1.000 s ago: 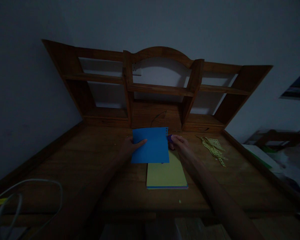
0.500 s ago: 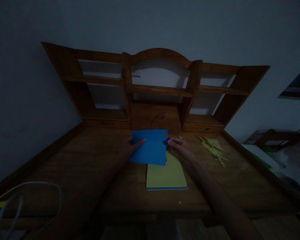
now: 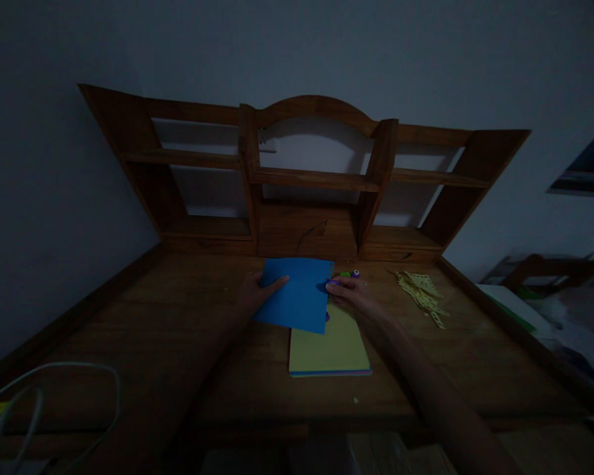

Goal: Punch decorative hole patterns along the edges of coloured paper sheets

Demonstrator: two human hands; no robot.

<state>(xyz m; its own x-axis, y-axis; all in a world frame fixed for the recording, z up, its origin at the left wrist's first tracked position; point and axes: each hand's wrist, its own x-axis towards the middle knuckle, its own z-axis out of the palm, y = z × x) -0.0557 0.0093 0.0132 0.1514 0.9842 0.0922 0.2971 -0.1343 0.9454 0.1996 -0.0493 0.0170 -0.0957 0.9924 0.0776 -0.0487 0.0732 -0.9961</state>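
My left hand (image 3: 257, 291) grips a blue sheet of paper (image 3: 297, 297) by its left side, thumb on top. At the sheet's right edge, my right hand (image 3: 352, 293) is closed on a small purple paper punch (image 3: 332, 284), partly hidden by the fingers. A few small holes show near the sheet's upper right corner. Below lies a stack of coloured paper (image 3: 329, 349), yellow on top, partly covered by the blue sheet. Behind my right hand is a small green and purple object (image 3: 351, 274), too dim to name.
Yellow paper strips (image 3: 420, 293) with punched holes lie at the right of the wooden desk (image 3: 153, 316). A wooden shelf unit (image 3: 307, 177) stands along the back. A pale cable (image 3: 79, 364) loops at the lower left.
My right hand has moved slightly left and down along the sheet's right edge with the punch. The blue sheet has tilted a little, and the green and purple object behind shows more.
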